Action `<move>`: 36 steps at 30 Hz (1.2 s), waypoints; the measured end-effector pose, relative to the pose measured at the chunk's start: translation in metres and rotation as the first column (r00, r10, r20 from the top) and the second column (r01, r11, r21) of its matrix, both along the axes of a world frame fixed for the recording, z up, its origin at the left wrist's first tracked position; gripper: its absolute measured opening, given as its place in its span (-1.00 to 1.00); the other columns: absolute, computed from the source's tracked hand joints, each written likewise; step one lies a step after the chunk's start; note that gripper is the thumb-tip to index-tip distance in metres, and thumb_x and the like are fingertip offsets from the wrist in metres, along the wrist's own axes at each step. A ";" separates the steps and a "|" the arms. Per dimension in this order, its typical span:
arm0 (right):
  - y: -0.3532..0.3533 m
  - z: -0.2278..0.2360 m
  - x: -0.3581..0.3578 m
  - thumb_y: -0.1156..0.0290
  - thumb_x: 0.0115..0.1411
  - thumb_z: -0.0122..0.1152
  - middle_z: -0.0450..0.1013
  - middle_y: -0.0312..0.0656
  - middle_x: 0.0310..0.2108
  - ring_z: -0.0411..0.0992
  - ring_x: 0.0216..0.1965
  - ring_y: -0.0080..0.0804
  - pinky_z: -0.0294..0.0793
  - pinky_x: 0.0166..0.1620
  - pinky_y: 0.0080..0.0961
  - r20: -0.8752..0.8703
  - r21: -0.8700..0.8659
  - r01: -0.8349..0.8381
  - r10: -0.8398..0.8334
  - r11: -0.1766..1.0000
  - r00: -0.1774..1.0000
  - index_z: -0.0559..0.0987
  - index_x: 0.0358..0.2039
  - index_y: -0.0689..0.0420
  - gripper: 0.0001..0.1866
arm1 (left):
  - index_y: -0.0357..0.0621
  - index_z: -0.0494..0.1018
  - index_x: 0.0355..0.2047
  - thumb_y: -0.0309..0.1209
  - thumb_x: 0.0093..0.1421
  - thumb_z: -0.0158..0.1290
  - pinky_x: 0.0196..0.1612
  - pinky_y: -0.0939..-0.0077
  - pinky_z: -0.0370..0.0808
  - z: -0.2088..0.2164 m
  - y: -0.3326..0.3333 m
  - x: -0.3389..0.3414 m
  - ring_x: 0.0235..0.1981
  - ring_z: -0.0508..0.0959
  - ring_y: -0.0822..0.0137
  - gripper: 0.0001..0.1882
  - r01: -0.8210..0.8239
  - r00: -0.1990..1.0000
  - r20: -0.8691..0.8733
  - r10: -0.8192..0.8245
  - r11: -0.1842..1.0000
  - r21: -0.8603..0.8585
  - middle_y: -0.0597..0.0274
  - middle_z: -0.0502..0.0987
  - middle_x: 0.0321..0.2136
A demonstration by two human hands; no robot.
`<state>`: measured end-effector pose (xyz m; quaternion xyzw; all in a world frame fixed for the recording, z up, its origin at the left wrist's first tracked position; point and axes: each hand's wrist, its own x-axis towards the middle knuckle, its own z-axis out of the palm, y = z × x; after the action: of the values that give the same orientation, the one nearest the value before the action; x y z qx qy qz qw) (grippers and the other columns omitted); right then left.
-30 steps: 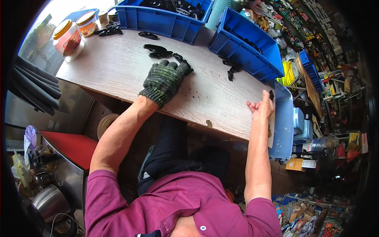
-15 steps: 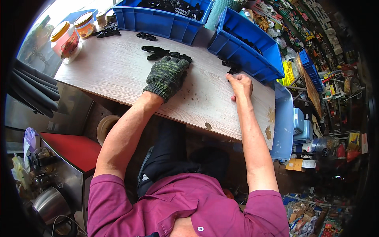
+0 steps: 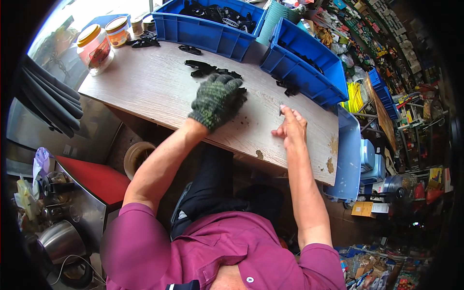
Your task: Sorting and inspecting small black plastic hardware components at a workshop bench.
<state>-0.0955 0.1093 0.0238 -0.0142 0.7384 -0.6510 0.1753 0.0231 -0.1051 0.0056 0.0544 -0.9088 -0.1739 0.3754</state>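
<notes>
My left hand (image 3: 217,102), in a dark green-grey knitted glove, is curled over the table with its fingers closed. A black plastic part (image 3: 242,94) shows past the glove's right side, mostly hidden by it. Just beyond the fingertips lie more black plastic pieces (image 3: 200,67). My bare right hand (image 3: 293,127) is to the right, above the tabletop, with a small dark piece (image 3: 282,110) pinched at its thumb and forefinger. A small group of black parts (image 3: 288,88) lies beyond it, against the blue bin.
Two blue bins, one at the back (image 3: 203,36) and one at the right (image 3: 307,72), hold black parts. Jars (image 3: 94,50) stand at the table's far left. A pale blue tub (image 3: 347,159) adjoins the table's right edge. Crowded shelves fill the right side.
My right hand has drawn back toward me from the black parts beside the right bin, bringing the small dark piece. The view has shifted slightly; my left hand stays near the black pieces.
</notes>
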 end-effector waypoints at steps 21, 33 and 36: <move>-0.004 -0.028 0.043 0.17 0.32 0.20 0.11 -0.49 -0.75 0.08 -0.75 -0.65 0.20 -0.66 -0.57 -0.309 -0.250 -0.306 0.224 0.919 0.924 0.40 -0.53 0.02 -0.66 | -0.06 0.53 -0.05 -0.25 0.09 0.26 -0.07 0.06 0.51 -0.005 0.070 0.021 -0.14 0.56 -0.06 -0.59 0.124 0.986 -0.136 -0.097 0.970 0.209 0.03 0.59 -0.19; -0.006 -0.006 0.055 0.18 0.35 0.09 0.06 -0.44 -0.78 0.11 -0.77 -0.62 0.51 -0.66 -0.42 -0.023 -0.434 -0.071 0.068 0.898 0.997 0.35 -0.51 0.06 -0.67 | -0.09 0.52 -0.19 -0.36 0.17 0.15 -0.19 0.05 0.51 0.001 0.029 0.008 -0.29 0.57 -0.07 -0.80 0.201 0.965 0.157 -0.209 0.978 0.063 0.03 0.58 -0.36; -0.002 -0.016 0.048 0.14 0.31 0.11 0.17 -0.39 -0.75 0.17 -0.74 -0.56 0.28 -0.58 -0.58 -0.131 -0.442 -0.063 0.005 0.895 0.991 0.38 -0.53 0.01 -0.68 | -0.14 0.52 -0.08 -0.31 0.25 0.14 -0.21 0.08 0.54 -0.002 0.058 0.019 -0.23 0.60 -0.08 -0.72 0.239 0.953 0.108 -0.281 0.924 0.299 -0.02 0.61 -0.25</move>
<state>-0.0472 0.1077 0.0081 -0.1083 0.5790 -0.7973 0.1316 0.0418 -0.0468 0.0034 -0.0011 -0.8993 -0.3454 0.2682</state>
